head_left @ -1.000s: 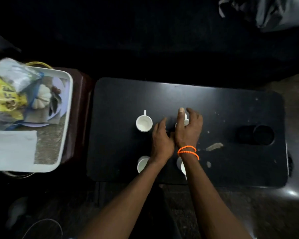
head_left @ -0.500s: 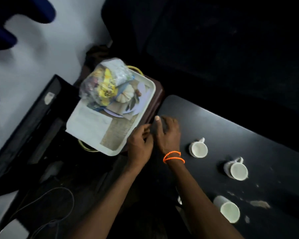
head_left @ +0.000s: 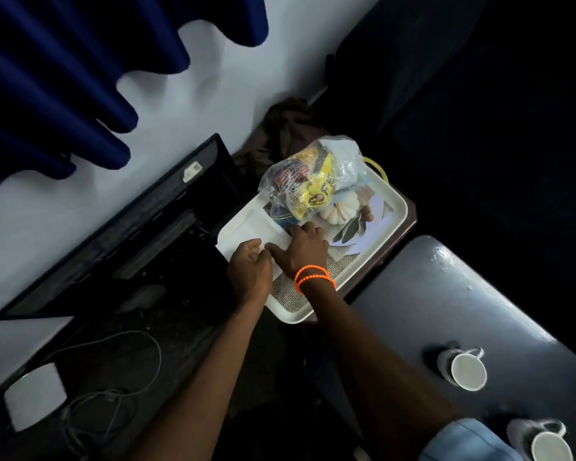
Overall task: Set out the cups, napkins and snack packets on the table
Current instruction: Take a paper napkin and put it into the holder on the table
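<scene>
A white tray (head_left: 393, 224) rests on a brown stand left of the dark table (head_left: 446, 294). On it lie a stack of white napkins (head_left: 250, 227) and a clear bag of snack packets (head_left: 316, 178). My left hand (head_left: 250, 267) is at the napkins' near edge with fingers curled on it. My right hand (head_left: 305, 249), with orange bead bracelets, lies flat on the napkins. Whether either hand grips a napkin is unclear. Two white cups (head_left: 466, 371) (head_left: 549, 444) stand on the table at lower right.
A black flat screen (head_left: 120, 224) leans against the white wall at left, under a blue curtain (head_left: 64, 71). Cables and a white adapter (head_left: 34, 397) lie on the floor. A brown cloth (head_left: 286, 128) is bunched behind the tray. A dark sofa fills the upper right.
My head has turned left from the table to the tray. Both hands left the cups, crossed the table's corner and now rest on the napkins.
</scene>
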A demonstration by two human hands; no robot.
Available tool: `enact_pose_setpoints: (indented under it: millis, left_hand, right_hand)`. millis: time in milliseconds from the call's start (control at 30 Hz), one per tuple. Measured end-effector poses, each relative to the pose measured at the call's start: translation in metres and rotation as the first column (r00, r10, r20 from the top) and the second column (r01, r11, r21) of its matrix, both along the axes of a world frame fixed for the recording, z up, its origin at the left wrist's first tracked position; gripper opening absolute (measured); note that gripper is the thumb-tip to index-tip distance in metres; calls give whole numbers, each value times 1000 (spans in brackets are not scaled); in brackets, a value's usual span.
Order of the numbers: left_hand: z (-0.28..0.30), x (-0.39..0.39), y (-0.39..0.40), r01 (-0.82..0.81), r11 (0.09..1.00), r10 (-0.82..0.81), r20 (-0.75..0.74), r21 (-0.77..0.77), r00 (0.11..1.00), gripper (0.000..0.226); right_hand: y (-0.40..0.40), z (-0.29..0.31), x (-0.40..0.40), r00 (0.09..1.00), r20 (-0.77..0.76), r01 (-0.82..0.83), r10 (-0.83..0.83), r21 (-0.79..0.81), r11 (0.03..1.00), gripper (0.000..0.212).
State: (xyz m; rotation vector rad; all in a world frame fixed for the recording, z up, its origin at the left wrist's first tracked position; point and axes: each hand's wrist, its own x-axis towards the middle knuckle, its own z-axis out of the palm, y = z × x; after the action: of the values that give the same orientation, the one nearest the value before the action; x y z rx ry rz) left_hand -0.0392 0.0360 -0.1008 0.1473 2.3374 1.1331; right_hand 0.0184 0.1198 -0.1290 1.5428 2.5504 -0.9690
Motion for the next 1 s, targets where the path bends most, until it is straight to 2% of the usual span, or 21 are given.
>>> enact_pose_setpoints:
  millis: [133, 233, 300, 400, 500, 567, 633, 700, 767, 833, 900, 1000]
  left_hand:
    - [-4, -8, -3, -30, 999, 29, 71, 14, 997, 31]
    - [-2, -11, -5, -65, 996, 61, 64, 67, 996, 30]
    - [1, -10, -6, -146, 981, 143, 36, 126, 989, 32]
    - [6, -1, -5, -265, 943, 262, 41, 200, 964, 34]
    - [3, 11, 0, -236, 956, 225, 79, 174, 971, 40]
    - [2, 20, 8, -220, 957, 173, 240, 187, 955, 41]
    - [5, 32, 18, -234, 920, 45, 507, 315, 861, 38]
    - [13, 49, 31, -181, 906, -144, 682, 381, 717, 42]
    - [17, 71, 44, -68, 924, -256, 743, 375, 618, 54]
    - [18, 96, 60, 85, 936, -309, 680, 342, 664, 59]
    - [17, 123, 74, 277, 917, -397, 576, 288, 714, 53]
    - [21, 168, 91, 480, 845, -521, 569, 236, 636, 43]
  right_hand:
    - [1, -3, -16, 1000, -2, 11, -11, -57, 998, 53]
    - [7, 2, -12, 988, -153, 11, -35, -158, 987, 34]
    - [13, 11, -1, 948, -283, 71, -143, -250, 966, 22]
    - [21, 26, 26, 868, -335, 234, -367, -377, 896, 12]
    - [22, 34, 63, 728, -370, 317, -578, -565, 761, 13]
    - [20, 40, 91, 616, -394, 309, -682, -675, 670, 17]
    - [19, 43, 117, 527, -395, 291, -753, -748, 596, 19]
    - [17, 46, 143, 468, -403, 269, -787, -783, 561, 14]
    - [13, 50, 170, 426, -401, 279, -811, -795, 539, 14]
    - [10, 53, 198, 398, -397, 323, -827, -784, 531, 22]
    - [8, 56, 223, 406, -386, 355, -828, -769, 532, 34]
    - [6, 57, 269, 346, -322, 463, -881, -759, 459, 27]
